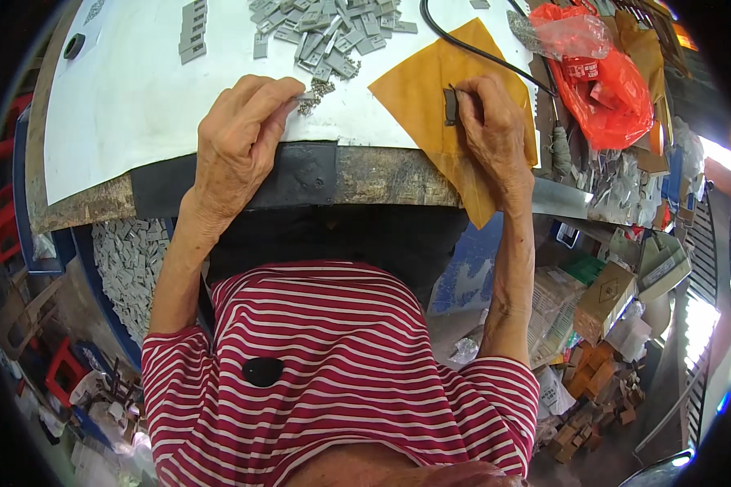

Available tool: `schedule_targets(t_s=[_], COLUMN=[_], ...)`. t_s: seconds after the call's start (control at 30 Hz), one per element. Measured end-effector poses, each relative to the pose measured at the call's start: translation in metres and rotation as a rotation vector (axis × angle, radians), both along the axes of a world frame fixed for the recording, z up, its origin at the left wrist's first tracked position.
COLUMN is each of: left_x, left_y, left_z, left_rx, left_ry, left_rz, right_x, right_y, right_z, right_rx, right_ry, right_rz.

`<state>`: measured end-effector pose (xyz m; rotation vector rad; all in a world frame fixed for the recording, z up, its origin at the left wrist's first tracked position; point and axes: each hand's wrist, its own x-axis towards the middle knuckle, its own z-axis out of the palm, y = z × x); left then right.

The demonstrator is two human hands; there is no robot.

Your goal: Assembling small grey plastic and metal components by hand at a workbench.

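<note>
Can pass freely over the surface [109, 122] left of the left hand [247, 134]; blocked ahead by heaped gray parts [316, 50], rightward by black cable [464, 47] and red bag [613, 109].

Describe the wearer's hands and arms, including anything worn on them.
The left hand and right hand are bare, with no gloves or wristbands visible. The left forearm and right forearm are uncovered too. The left sleeve and right sleeve are short, reddish with thin white stripes.

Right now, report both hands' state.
Left hand: closed, pinching a small grey piece.
Right hand: fingers curled at a dark rectangular piece; grip cannot be told.
</note>
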<state>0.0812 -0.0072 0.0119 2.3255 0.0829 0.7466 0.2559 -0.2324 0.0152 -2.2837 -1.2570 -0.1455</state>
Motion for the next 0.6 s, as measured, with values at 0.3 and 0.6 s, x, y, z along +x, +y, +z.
schedule_targets(t_s=[0.3, 0.6], left_x=[-0.0027, -0.0019], left_y=[-0.0005, 0.0004], left_z=[0.0046, 0.0031], left_rx=[-0.079, -0.119], left_ry=[0.023, -0.008], left_rz=[-0.004, -0.051], right_x=[0.0044, 0.0042], right_y=[0.0016, -0.0019], right_z=[0.0049, 0.0047], right_rx=[-0.023, -0.005], right_ry=[0.196, 0.234], right_rz=[-0.070, -0.025])
